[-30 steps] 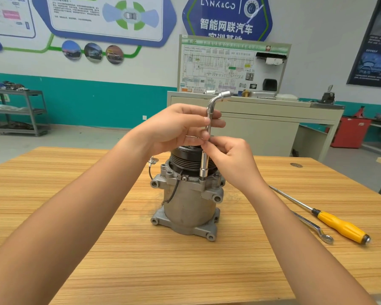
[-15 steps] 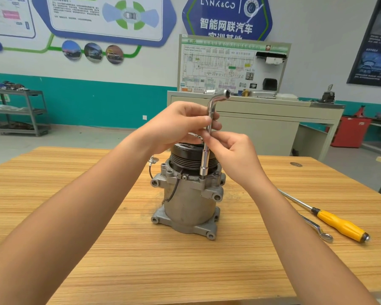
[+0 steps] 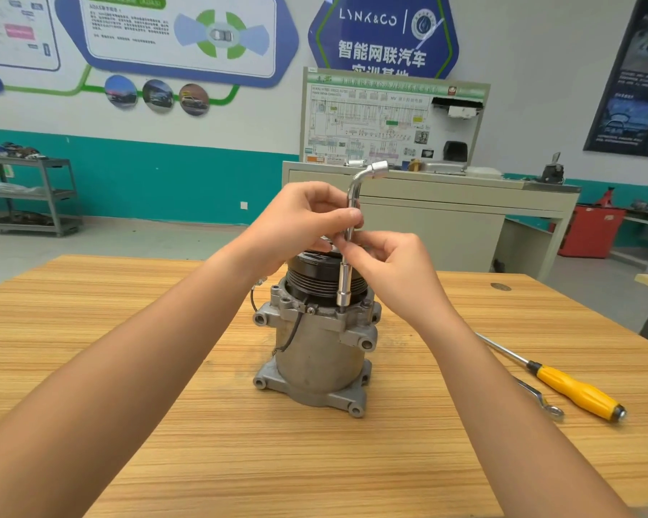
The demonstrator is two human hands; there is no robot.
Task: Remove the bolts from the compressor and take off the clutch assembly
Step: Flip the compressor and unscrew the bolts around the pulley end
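1. Head view: wooden table [image 3: 165, 424] — pale striped grain, filling the lower half of the frame and carrying every item listed below.
2. Compressor [image 3: 317, 353], grey cast metal, standing upright on its flanged base near the middle of the table; lugs with holes project at its top and bottom corners.
3. Clutch assembly [image 3: 315, 280], a black grooved pulley seated on top of the compressor, partly hidden behind both hands.
4. Left hand [image 3: 300, 222], reaching in from the lower left, above the clutch assembly; its fingers are curled together around the upper shaft of the L-shaped socket wrench [image 3: 348, 233], thumb pressed against the metal.
5. Right hand [image 3: 393, 271], reaching in from the lower right, just below the left hand; its fingertips are pinched on the same shaft at mid-height.
6. L-shaped socket wrench — bright chrome, held nearly vertical, its bent short arm pointing up and to the right above the hands, its lower socket end set down on the compressor's top flange beside the pulley. The bolt beneath the socket is hidden.
7. Screwdriver [image 3: 573, 390] with a yellow handle, lying on the table well to the right of the compressor, its blade pointing up and left.
8. Small wrench [image 3: 539, 400], flat on the table just beside the screwdriver, ring end toward the viewer.
9. Black wire [image 3: 292, 330] running down the compressor's left side.
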